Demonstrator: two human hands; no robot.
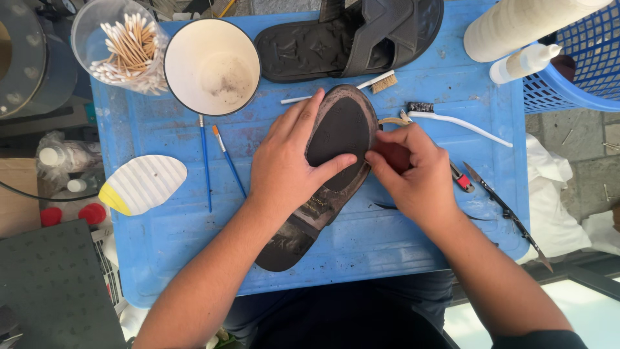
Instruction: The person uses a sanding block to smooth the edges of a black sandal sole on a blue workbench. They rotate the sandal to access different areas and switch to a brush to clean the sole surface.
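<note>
Hands pressing a dark, flat slide-sandal sole on a blue plastic tray.
The left hand lies open, pinning it steady; the right hand pinches its edge with curled fingers.

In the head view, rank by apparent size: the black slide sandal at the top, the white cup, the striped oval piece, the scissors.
1. Black slide sandal
2. White cup
3. Striped oval piece; close to the cup in area
4. Scissors: long but thin

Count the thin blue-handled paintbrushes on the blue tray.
2. Both lie left of the left hand: a long blue-handled paintbrush nearer the white cup, and a shorter blue-handled paintbrush beside it. The hands may hide others.
</note>
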